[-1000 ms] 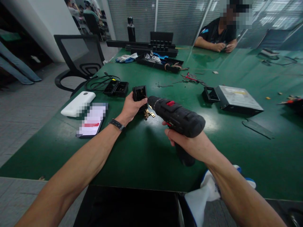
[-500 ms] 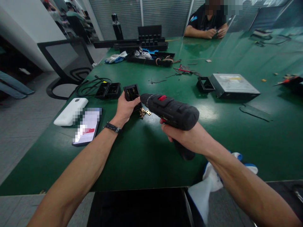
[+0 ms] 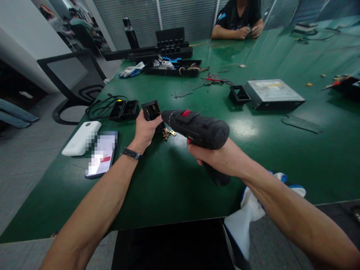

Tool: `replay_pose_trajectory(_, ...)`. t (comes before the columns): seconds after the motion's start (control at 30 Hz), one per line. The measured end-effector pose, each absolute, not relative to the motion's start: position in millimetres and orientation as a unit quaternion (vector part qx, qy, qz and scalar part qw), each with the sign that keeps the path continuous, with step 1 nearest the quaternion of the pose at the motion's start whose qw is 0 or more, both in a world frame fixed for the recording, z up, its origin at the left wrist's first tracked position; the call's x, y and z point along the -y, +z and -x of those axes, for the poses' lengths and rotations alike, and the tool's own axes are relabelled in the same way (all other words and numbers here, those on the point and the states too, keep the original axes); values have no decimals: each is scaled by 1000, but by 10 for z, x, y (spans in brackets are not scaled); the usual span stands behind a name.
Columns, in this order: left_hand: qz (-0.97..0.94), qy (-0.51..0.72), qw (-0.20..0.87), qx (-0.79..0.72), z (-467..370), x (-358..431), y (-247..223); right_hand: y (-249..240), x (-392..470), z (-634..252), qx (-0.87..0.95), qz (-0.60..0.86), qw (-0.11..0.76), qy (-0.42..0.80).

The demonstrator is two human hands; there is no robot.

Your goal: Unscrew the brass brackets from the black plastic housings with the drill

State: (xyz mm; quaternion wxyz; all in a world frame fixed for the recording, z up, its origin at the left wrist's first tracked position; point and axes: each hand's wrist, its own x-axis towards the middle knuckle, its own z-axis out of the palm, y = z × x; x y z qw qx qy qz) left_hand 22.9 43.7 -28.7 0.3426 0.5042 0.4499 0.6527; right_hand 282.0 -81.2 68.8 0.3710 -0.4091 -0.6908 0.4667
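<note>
My left hand (image 3: pixel 146 129) is closed around a small open black box (image 3: pixel 151 109), tilted so that its inside faces me, with brassy parts in it. A black cordless drill (image 3: pixel 197 127) with red switches is gripped by my right hand (image 3: pixel 212 155). Its chuck points left at the box, close by my left thumb; whether the bit touches anything inside cannot be made out. Several small brass pieces (image 3: pixel 168 134) lie on the green table just right of the box. Two similar black boxes (image 3: pixel 123 110) sit joined or side by side to the left.
A phone (image 3: pixel 102 153) and a white power bank (image 3: pixel 82 138) lie left. A metal drive-like case (image 3: pixel 275 94) and a black frame (image 3: pixel 239 95) stand right. White-blue gloves (image 3: pixel 250 204) hang over the front edge. Behind are a tool tray (image 3: pixel 171 68) and a seated person (image 3: pixel 239 20).
The whole view has shifted slightly, with things sitting a little further left. Both hands keep their holds, and the drill stays pointed at the box.
</note>
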Motion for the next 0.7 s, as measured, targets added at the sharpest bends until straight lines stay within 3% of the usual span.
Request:
replay_pose_trajectory(0.23,-508,653,338,-450,-213,-449,-310,685,805,-2802,644,389,360,552)
replay_pose_trajectory(0.7,-500,661,329,-452,-208,-491,-349,681,820,-2782,650,393,348,550)
